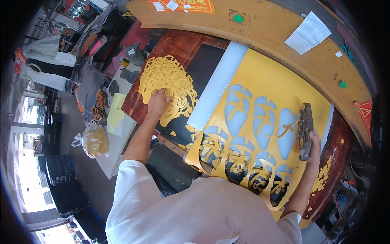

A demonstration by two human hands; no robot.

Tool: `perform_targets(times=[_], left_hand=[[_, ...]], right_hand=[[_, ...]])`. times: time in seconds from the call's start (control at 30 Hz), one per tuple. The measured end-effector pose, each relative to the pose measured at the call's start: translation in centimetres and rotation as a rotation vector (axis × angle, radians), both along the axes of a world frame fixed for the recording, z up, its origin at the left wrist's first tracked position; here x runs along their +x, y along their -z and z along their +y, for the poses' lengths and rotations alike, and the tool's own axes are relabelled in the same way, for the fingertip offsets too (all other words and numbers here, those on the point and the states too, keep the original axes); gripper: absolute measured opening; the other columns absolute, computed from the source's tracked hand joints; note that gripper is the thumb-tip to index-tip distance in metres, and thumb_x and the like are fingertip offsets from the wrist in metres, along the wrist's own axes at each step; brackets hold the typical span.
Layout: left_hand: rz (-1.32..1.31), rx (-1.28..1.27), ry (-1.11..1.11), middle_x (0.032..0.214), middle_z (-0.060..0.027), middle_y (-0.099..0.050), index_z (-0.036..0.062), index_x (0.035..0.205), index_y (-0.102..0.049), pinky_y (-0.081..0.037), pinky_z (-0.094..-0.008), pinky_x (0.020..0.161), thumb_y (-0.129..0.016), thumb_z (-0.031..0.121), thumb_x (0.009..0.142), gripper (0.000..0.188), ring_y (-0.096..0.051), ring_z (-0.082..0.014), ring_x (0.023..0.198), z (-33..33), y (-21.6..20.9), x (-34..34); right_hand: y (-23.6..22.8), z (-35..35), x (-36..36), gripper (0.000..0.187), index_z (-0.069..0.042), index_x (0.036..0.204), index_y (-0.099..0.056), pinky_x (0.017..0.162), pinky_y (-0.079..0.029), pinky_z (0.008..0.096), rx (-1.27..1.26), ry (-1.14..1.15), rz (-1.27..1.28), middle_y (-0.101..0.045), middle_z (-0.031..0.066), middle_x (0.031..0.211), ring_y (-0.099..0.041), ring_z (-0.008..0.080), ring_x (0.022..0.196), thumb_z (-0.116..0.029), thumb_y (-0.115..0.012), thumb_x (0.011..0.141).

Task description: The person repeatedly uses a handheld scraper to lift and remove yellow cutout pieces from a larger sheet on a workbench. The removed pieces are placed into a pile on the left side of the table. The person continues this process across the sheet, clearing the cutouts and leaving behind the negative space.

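Observation:
At the left, a loose pile of yellow cut-out pieces (168, 77) with openwork holes lies on a dark red board. My left hand (157, 103) is at the pile's near edge, its fingers curled on a yellow piece. Off to the right, my right hand (314, 148) grips a dark metal cutting die (305, 130) by its side, holding it upright over the yellow sheet (264, 69). That sheet has rows of cut-out openings, and a white cutting board (219, 87) shows through some. A strip of yellow material (287, 128) sticks out beside the die.
An orange machine beam (264, 28) with green buttons arches across the far side. Yellow scraps (321, 177) litter the red board (339, 150) at the right. At the left, a side table (115, 152) stands by a clear bag (95, 140) of yellow pieces.

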State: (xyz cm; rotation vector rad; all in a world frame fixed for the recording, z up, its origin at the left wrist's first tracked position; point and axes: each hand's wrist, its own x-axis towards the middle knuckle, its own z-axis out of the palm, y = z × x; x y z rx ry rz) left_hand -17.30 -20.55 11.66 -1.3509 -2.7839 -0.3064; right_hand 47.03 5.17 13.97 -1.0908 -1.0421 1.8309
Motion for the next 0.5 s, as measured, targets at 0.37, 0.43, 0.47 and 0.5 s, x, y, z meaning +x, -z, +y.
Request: perform_targets(times=[0.37, 0.43, 0.47, 0.5], left_hand=[[-0.088, 0.193, -0.221, 0.099, -0.0288, -0.076, -0.0023, 0.115, -0.070, -0.056, -0.0556, 0.093, -0.055, 0.031, 0.108, 0.037, -0.073, -0.0466, 0.099, -0.3, 6.1, -4.1], [-0.018, 0.092, -0.309, 0.097, -0.0302, -0.076, -0.0032, 0.106, -0.066, -0.057, -0.0567, 0.091, -0.047, 0.032, 0.110, 0.041, -0.073, -0.0482, 0.096, 0.7, 6.6, -4.1], [0.004, 0.108, -0.338, 0.099, -0.0297, -0.076, -0.0030, 0.107, -0.066, -0.057, -0.0563, 0.091, -0.046, 0.031, 0.110, 0.040, -0.074, -0.0478, 0.097, 0.9, 6.7, -4.3], [-0.003, 0.102, -0.343, 0.100, -0.0292, -0.076, -0.0029, 0.109, -0.066, -0.057, -0.0560, 0.091, -0.045, 0.030, 0.110, 0.039, -0.074, -0.0473, 0.097, 1.0, 6.9, -4.6]], right_hand=[[1.2, -0.2, -1.2, 0.076, 0.006, 0.157, -0.052, 0.077, -0.060, 0.0305, 0.012, -0.025, 0.019, -0.071, 0.0131, 0.121, -0.070, 0.0189, 0.094, -0.035, -0.072, 0.095], [1.0, -0.5, -1.4, 0.076, 0.005, 0.157, -0.052, 0.077, -0.060, 0.0302, 0.009, -0.040, 0.004, -0.071, 0.0131, 0.125, -0.070, 0.0186, 0.095, -0.035, -0.071, 0.095], [0.9, -0.5, -1.5, 0.076, 0.005, 0.157, -0.052, 0.077, -0.059, 0.0300, 0.011, -0.037, 0.003, -0.071, 0.0131, 0.127, -0.070, 0.0184, 0.096, -0.035, -0.071, 0.095], [0.8, -0.7, -1.3, 0.075, 0.005, 0.157, -0.052, 0.077, -0.059, 0.0296, 0.026, -0.048, 0.013, -0.071, 0.0131, 0.128, -0.070, 0.0180, 0.097, -0.035, -0.071, 0.096]])
